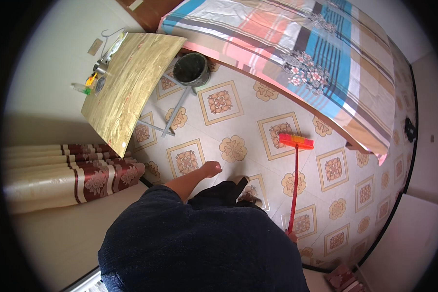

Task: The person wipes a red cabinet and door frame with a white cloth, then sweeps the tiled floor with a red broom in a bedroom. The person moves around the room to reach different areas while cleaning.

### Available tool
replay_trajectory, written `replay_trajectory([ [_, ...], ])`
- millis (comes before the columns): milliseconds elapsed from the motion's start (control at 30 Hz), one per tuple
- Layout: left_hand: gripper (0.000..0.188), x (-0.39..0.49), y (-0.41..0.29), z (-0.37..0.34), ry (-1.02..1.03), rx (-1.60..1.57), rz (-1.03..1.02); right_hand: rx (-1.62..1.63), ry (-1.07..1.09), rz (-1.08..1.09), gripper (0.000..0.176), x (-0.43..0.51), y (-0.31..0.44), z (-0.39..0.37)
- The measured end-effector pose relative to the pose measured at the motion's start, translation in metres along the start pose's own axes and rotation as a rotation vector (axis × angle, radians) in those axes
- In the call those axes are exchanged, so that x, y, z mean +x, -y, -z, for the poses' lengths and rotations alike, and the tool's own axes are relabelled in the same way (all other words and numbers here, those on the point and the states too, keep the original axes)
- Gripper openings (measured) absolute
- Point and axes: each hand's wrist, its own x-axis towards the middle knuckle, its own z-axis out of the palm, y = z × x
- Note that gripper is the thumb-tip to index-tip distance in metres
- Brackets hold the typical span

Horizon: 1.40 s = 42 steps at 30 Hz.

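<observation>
My right hand (293,236) grips the red handle of a broom (295,189), partly hidden behind my dark top. The handle runs away from me to an orange-red broom head with a yellow middle (296,141), which rests on the patterned tile floor (248,120). My left hand (211,169) hangs over the floor in front of my body, its fingers curled in and nothing visible in them.
A bed with a plaid, flowered sheet (277,40) stands ahead. At left is a wood-patterned folding table (135,76) with small items at its wall side, grey legs (177,111) and a black bucket (191,69) beside it. A cream-and-maroon curtain (76,175) hangs nearer me.
</observation>
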Motion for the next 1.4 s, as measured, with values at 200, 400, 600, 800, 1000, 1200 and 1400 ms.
replay_trajectory([
  [200, 0.027, -0.017, -0.014, -0.071, 0.134, -0.058, 0.17, -0.099, -0.034, 0.153, 0.041, 0.102, 0.048, 0.05],
  [400, 0.026, -0.071, 0.006, -0.109, -0.067, -0.153, 0.389, -0.086, -0.03, 0.332, 0.041, 0.273, 0.168, 0.046],
  [600, 0.029, -0.13, 0.008, -0.167, 0.072, -0.39, 0.868, -0.093, -0.178, 0.478, 0.044, 0.442, 0.275, 0.059],
  [800, 0.025, -0.098, -0.044, -0.217, 0.053, -0.666, 0.895, 0.061, -0.217, 0.38, 0.046, 0.535, 0.314, 0.058],
  [1000, 0.026, -0.044, -0.062, -0.173, -0.03, -0.673, 0.732, 0.164, -0.25, 0.175, 0.048, 0.561, 0.268, 0.052],
  [1200, 0.024, -0.044, -0.035, -0.144, -0.149, -0.553, 0.643, 0.177, -0.203, -0.066, 0.05, 0.482, 0.154, 0.045],
  [1400, 0.022, -0.044, -0.019, -0.117, -0.059, -0.52, 0.552, 0.203, -0.086, -0.379, 0.053, 0.329, -0.002, -0.003],
])
